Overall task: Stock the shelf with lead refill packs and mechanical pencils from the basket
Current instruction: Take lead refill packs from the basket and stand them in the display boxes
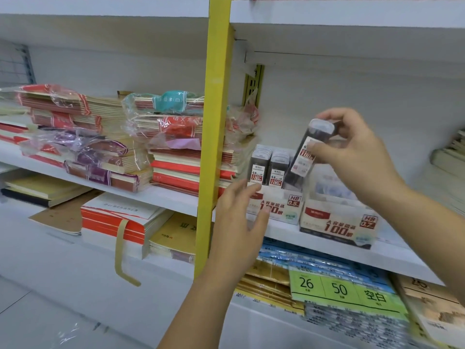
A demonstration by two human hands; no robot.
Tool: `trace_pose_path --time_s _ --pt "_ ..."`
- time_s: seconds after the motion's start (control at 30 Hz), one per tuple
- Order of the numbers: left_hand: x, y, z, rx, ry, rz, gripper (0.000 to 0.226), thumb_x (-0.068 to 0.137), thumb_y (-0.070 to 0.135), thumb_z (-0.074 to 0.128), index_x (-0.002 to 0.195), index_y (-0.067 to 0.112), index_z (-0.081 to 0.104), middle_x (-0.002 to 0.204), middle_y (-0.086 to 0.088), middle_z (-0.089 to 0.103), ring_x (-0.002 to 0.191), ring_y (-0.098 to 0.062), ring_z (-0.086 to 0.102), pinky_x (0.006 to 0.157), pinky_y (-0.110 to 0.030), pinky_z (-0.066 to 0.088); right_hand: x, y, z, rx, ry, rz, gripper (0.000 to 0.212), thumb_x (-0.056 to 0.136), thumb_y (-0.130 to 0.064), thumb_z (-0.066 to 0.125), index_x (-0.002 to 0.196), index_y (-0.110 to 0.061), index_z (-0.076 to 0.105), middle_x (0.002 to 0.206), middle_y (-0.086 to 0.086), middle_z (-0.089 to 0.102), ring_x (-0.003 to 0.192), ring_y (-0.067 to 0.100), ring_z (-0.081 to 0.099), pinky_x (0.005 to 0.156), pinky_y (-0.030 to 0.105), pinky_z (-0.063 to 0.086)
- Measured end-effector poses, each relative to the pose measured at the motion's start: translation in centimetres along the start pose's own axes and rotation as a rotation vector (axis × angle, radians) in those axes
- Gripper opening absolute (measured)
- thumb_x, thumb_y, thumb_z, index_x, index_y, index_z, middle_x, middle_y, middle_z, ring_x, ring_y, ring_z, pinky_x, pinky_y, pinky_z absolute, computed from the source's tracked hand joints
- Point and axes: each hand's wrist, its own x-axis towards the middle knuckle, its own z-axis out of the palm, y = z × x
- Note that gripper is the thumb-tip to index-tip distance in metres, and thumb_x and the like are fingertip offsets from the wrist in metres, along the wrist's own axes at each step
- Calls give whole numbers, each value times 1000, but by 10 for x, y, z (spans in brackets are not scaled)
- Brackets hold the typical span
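Observation:
My right hand [352,149] pinches a dark lead refill pack [308,152] with a clear cap, tilted above the 0.5 display box [281,206] on the white shelf [339,250]. Two rows of refill packs [268,167] stand upright in that box. My left hand [239,217], fingers straight and spread, touches the box's front left side. A second display box marked 0.7 [337,222] stands to the right. The basket and mechanical pencils are out of sight.
A yellow upright post [214,122] divides the shelving. Left of it lie plastic-wrapped stacks of notebooks [105,137]. Blue and green paper packs [334,285] fill the shelf below. More books [450,154] sit at the far right.

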Motion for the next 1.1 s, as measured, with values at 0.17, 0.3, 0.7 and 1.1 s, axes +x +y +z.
trace_pose_path --time_s 0.17,0.3,0.7,1.1 --pt "-7 -7 13 116 -104 67 62 100 36 56 154 42 25 164 22 -14 153 -6 -4 122 -32 25 18 15 -8 -400 -42 -109 32 85 -16 71 97 -39 52 89 -19 63 74 -10 59 59 6 42" --pt "-6 -7 12 149 -114 46 65 101 36 54 155 45 19 164 23 -14 153 -5 -4 122 -36 30 18 27 -3 -575 -180 -124 29 86 -20 69 100 -39 52 88 -22 60 80 -6 56 63 14 41" --pt "-6 -9 10 141 -135 38 68 99 35 57 154 47 18 164 24 -9 152 -4 3 118 -35 37 28 56 6 -907 -50 -163 17 87 -39 65 100 -29 70 98 -6 47 99 10 31 81 28 30" --pt "-41 0 -4 165 153 110 44 92 16 65 134 25 54 130 9 48 123 -10 46 102 -23 41 -73 23 -15 -496 31 -345 22 97 -26 49 111 -23 66 89 -17 56 83 2 50 72 12 37"
